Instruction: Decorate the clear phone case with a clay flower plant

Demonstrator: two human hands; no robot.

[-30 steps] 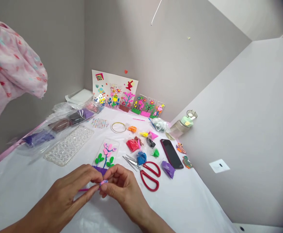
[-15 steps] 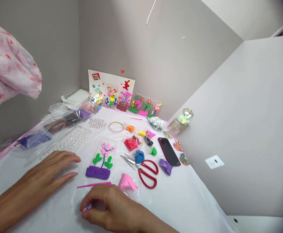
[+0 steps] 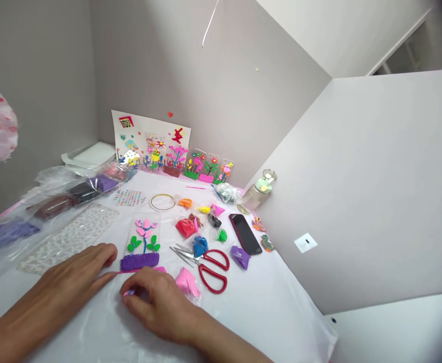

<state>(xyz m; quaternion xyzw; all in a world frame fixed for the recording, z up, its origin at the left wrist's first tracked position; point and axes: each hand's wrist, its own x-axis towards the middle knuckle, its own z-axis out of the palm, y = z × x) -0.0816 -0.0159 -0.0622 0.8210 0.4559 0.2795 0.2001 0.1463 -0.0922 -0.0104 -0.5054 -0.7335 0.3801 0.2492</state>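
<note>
My right hand [image 3: 155,302] pinches a small pink and blue clay piece [image 3: 128,293] between thumb and fingers, low over the white cloth. To its left my left hand [image 3: 80,269] rests with thumb and fingers apart, holding nothing. Just beyond both hands lies a clear panel [image 3: 144,237] bearing pink clay petals, green leaves, a blue stem and a purple clay base [image 3: 140,261]. A pink stick tool [image 3: 160,269] lies along the panel's near edge, partly hidden by my right hand. Red-handled scissors [image 3: 213,277] lie partly open beside a bag of pink clay [image 3: 186,282].
Small clay bags, including red [image 3: 185,228] and purple [image 3: 240,257], surround a phone [image 3: 245,234]. A bottle [image 3: 257,194] stands at the right edge. Larger bags [image 3: 54,205] and a patterned clear case [image 3: 73,237] lie left. Decorated panels [image 3: 196,164] lean on the wall.
The view has shifted, so the tabletop items appear farther left. My left hand is nearer the flower panel and the pink tool's left end. My right hand still pinches the clay piece.
</note>
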